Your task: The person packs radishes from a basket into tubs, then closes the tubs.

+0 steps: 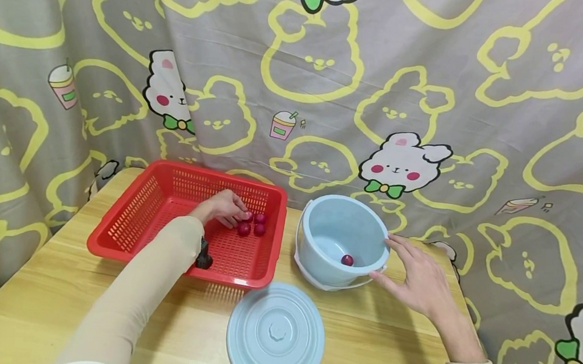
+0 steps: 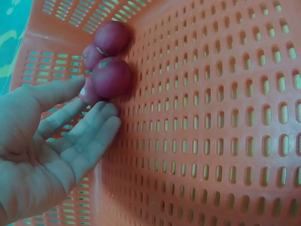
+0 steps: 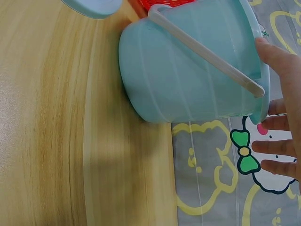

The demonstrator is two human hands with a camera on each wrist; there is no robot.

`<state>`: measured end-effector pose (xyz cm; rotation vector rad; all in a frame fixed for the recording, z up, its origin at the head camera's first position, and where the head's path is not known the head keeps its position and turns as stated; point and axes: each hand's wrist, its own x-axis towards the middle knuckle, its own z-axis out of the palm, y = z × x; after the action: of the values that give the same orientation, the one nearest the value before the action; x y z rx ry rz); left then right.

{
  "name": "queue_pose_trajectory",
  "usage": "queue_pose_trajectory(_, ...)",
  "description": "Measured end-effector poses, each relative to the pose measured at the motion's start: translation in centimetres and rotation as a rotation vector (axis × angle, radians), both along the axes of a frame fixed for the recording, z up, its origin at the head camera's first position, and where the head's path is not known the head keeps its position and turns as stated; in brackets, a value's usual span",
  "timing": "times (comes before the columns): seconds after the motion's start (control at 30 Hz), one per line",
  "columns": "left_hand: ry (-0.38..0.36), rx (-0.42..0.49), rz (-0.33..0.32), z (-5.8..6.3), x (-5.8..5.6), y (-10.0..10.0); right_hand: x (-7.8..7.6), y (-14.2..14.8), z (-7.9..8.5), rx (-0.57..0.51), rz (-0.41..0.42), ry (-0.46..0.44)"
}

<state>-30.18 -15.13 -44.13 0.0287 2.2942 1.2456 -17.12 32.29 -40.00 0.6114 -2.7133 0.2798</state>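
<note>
My left hand (image 1: 223, 207) reaches into the right end of the red plastic basket (image 1: 124, 221). Its thumb and index fingertips lie at either side of one of several small, round, purplish-red radishes (image 2: 111, 77); the other fingers extend loosely below in the left wrist view. Whether the fingertips press on that radish is hard to see. At the right, my right hand (image 1: 422, 276) touches the rim of the light blue bucket (image 1: 323, 255), thumb and fingers spread and fairly straight. One radish (image 1: 347, 260) lies on the bucket's bottom. The bucket's handle (image 3: 207, 54) hangs down along its side.
A round light blue lid (image 1: 276, 336) lies flat on the wooden table (image 1: 359, 352), in front of the basket and bucket. Behind the table hangs a grey patterned curtain (image 1: 335, 57). The basket's slotted walls stand around my left hand.
</note>
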Motion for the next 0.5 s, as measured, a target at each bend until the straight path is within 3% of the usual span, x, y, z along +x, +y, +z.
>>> queue_pose_trajectory(0.5, 0.037, -0.112, 0.069, -0.3, -0.37, 0.86, -0.15, 0.09, -0.13, -0.005, 0.017, 0.016)
